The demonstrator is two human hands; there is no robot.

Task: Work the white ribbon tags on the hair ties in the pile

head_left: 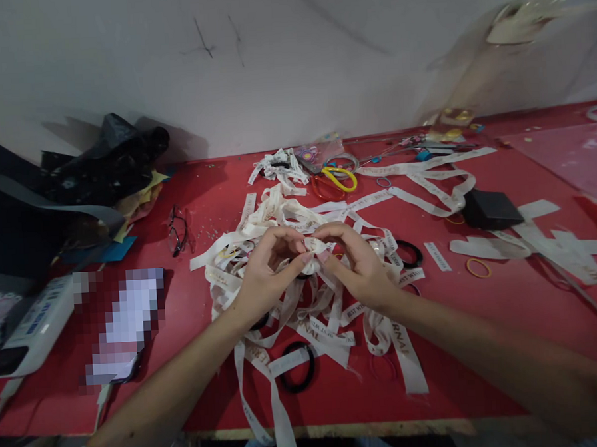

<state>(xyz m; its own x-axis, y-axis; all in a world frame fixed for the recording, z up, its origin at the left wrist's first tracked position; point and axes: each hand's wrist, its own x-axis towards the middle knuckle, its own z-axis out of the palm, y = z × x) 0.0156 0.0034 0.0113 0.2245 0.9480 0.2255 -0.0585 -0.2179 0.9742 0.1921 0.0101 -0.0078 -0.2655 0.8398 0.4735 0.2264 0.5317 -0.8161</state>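
Both my left hand (275,268) and my right hand (353,264) pinch a small folded piece of white printed ribbon (312,249) between thumbs and fingertips. It is held above the middle of the table, and its far side is partly hidden by my fingers. Beneath lies a loose tangle of white ribbon (265,215) with gold and dark lettering. A black hair tie (312,376) rests near the front of the pile, beside ribbon ends that hang over the table edge. Another black hair tie (413,252) lies right of the tangle.
On the red table (207,382), yellow-handled scissors (343,179) lie behind the ribbons. A black box (492,209) sits at right on more ribbon. To the left are eyeglasses (177,231), a phone (133,319) on a cable, and a black plastic bag (109,153) by the wall.
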